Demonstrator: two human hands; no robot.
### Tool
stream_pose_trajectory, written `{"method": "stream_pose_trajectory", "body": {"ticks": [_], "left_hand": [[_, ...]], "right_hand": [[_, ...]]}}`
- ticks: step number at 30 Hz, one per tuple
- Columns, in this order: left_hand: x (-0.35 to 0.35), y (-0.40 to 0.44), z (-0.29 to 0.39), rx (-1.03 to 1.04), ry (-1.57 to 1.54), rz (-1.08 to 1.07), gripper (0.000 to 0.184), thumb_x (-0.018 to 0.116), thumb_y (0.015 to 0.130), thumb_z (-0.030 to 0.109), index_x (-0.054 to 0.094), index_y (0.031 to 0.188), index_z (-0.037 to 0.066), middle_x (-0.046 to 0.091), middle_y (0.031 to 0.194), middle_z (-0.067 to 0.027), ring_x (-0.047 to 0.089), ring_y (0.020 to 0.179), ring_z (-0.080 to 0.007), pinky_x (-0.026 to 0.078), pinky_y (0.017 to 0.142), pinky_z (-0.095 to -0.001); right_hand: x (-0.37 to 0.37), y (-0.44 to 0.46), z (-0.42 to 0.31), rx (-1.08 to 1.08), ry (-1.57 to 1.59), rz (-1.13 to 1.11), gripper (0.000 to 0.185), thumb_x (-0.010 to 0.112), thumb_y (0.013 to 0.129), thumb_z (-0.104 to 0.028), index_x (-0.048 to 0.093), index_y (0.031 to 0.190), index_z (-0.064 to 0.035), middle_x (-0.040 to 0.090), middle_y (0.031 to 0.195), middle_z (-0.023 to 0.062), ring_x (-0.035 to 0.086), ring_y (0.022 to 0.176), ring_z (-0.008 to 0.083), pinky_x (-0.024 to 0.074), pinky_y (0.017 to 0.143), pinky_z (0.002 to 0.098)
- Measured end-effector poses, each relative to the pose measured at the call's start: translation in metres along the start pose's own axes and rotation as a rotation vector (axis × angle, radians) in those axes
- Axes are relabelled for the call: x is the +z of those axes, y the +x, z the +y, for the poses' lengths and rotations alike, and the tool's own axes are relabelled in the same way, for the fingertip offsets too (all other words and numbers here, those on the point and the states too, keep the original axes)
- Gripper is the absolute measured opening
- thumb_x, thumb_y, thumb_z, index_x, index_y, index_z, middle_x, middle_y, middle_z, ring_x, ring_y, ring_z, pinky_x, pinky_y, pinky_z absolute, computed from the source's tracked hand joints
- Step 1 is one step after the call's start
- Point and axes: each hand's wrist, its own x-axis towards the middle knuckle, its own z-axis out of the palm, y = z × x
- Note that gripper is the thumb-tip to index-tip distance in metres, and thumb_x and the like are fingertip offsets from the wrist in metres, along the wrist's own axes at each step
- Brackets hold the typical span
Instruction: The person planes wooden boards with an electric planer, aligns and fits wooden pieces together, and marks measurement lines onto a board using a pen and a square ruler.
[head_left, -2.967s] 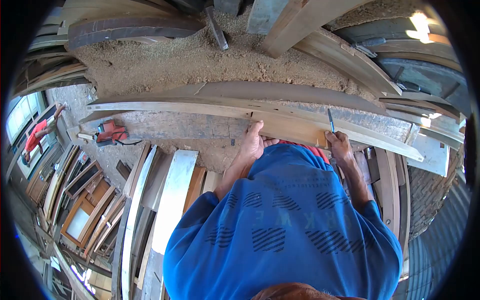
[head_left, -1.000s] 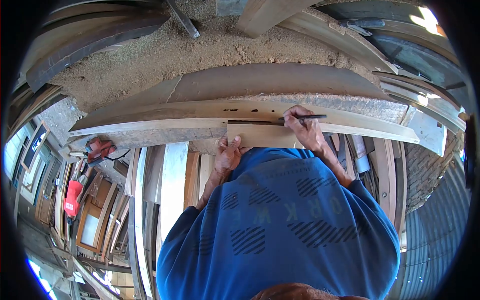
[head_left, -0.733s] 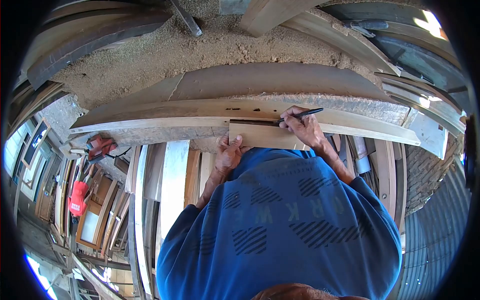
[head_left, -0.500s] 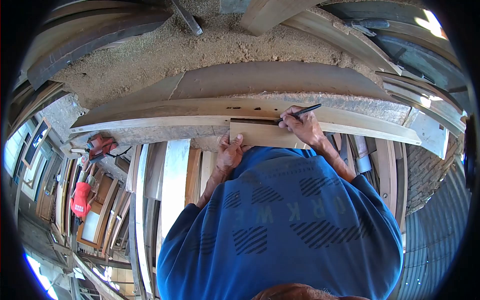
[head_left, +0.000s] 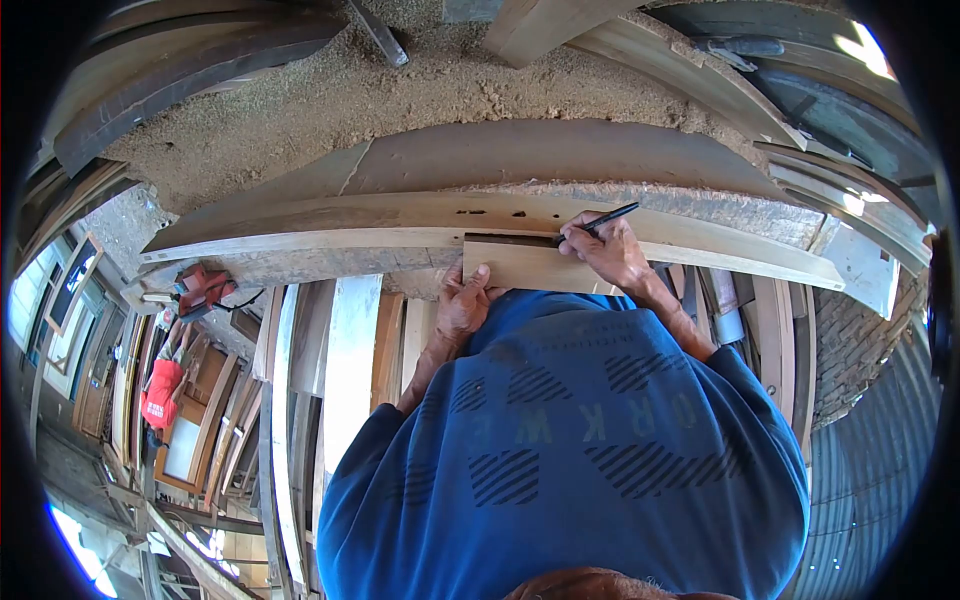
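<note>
My left hand (head_left: 464, 304) grips the left end of a short flat wooden board (head_left: 520, 266), thumb on its face and fingers behind it. This board rests against the near edge of a long wooden plank (head_left: 360, 217), which has several dark slots or holes near its middle. In my right hand (head_left: 612, 252) is a black pen (head_left: 616, 216), pinched between thumb and fingers. Its tip is down by the board's upper edge, where a dark gap shows between board and plank. The heel of my right hand lies over the board's right part.
Under the plank runs a worn bench beam (head_left: 390, 262), with a red power tool (head_left: 203, 290) at its left. Sawdust (head_left: 440, 95) covers the ground beyond. Timber (head_left: 350, 350) leans below. A person in a red shirt (head_left: 162, 392) is farther off at left.
Both hands, the pen and the short board hold almost the same place. The view has shifted very slightly, and the person in red has moved a little.
</note>
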Motion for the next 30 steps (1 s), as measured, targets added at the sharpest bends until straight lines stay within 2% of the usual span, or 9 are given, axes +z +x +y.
{"method": "stream_pose_trajectory", "body": {"ticks": [3, 6, 9, 16, 19, 21, 27, 30], "left_hand": [[0.0, 0.0, 0.0, 0.005, -0.002, 0.003, 0.037, 0.059, 0.103, 0.011, 0.053, 0.14, 0.008, 0.066, 0.127, -0.0134, 0.067, 0.113, -0.0271, 0.062, 0.092, -0.0447], [0.006, -0.001, 0.001, 0.02, -0.012, 0.021, 0.033, 0.06, 0.102, 0.012, 0.055, 0.135, 0.005, 0.067, 0.125, -0.0151, 0.069, 0.111, -0.028, 0.064, 0.089, -0.0437], [0.013, -0.002, 0.003, 0.028, -0.016, 0.033, 0.032, 0.061, 0.102, 0.012, 0.057, 0.132, 0.004, 0.067, 0.124, -0.0158, 0.07, 0.11, -0.0283, 0.065, 0.087, -0.0433], [0.011, -0.002, 0.002, 0.021, -0.024, 0.055, 0.031, 0.061, 0.101, 0.012, 0.058, 0.131, 0.004, 0.068, 0.124, -0.0148, 0.07, 0.11, -0.0284, 0.065, 0.086, -0.0436], [0.007, -0.002, 0.002, -0.005, -0.041, 0.034, 0.038, 0.059, 0.102, 0.008, 0.053, 0.14, 0.008, 0.066, 0.126, -0.0142, 0.068, 0.112, -0.0282, 0.062, 0.09, -0.0453], [0.006, -0.003, 0.001, 0.0, -0.038, 0.036, 0.038, 0.06, 0.102, 0.009, 0.053, 0.14, 0.008, 0.067, 0.126, -0.0137, 0.069, 0.111, -0.0277, 0.062, 0.089, -0.0446], [0.004, -0.001, 0.0, 0.004, -0.023, 0.024, 0.037, 0.061, 0.102, 0.01, 0.054, 0.139, 0.009, 0.067, 0.125, -0.0122, 0.069, 0.11, -0.0263, 0.063, 0.088, -0.0433], [0.004, -0.001, 0.0, -0.001, -0.023, 0.027, 0.036, 0.061, 0.102, 0.01, 0.055, 0.138, 0.009, 0.068, 0.124, -0.0118, 0.069, 0.11, -0.026, 0.063, 0.088, -0.043]], "right_hand": [[0.0, -0.003, -0.009, 0.004, 0.015, -0.009, 0.021, 0.059, 0.1, -0.015, 0.069, 0.106, 0.0023, 0.073, 0.085, 0.0061, 0.059, 0.074, 0.0097, 0.0519, 0.072, 0.0274], [-0.004, 0.001, -0.003, 0.03, 0.052, -0.031, 0.021, 0.059, 0.1, -0.016, 0.069, 0.104, 0.0018, 0.073, 0.084, 0.0057, 0.059, 0.073, 0.0096, 0.0517, 0.071, 0.0272], [-0.003, 0.0, -0.007, 0.056, 0.03, -0.018, 0.024, 0.059, 0.099, -0.021, 0.071, 0.103, -0.0002, 0.075, 0.084, 0.0058, 0.066, 0.079, 0.0113, 0.0531, 0.075, 0.0294], [-0.006, 0.0, -0.009, 0.043, 0.051, -0.038, 0.025, 0.058, 0.099, -0.021, 0.071, 0.102, -0.0003, 0.075, 0.083, 0.0056, 0.066, 0.078, 0.0113, 0.0533, 0.075, 0.0291], [-0.005, 0.0, -0.011, 0.055, 0.023, -0.028, 0.025, 0.058, 0.099, -0.021, 0.071, 0.102, 0.0003, 0.075, 0.082, 0.006, 0.066, 0.078, 0.0119, 0.0534, 0.075, 0.0292], [-0.002, 0.0, -0.011, 0.078, -0.028, 0.005, 0.026, 0.058, 0.099, -0.021, 0.071, 0.101, 0.0007, 0.075, 0.082, 0.0062, 0.066, 0.078, 0.0121, 0.0534, 0.075, 0.0293], [-0.006, 0.002, -0.002, 0.042, 0.086, -0.033, 0.025, 0.06, 0.098, -0.022, 0.072, 0.099, -0.0009, 0.075, 0.082, 0.0053, 0.066, 0.077, 0.0111, 0.053, 0.073, 0.0294], [-0.002, -0.001, -0.013, 0.068, 0.005, 0.009, 0.025, 0.06, 0.098, -0.022, 0.072, 0.099, 0.0003, 0.075, 0.082, 0.0065, 0.066, 0.076, 0.0117, 0.0529, 0.073, 0.0295]]}}
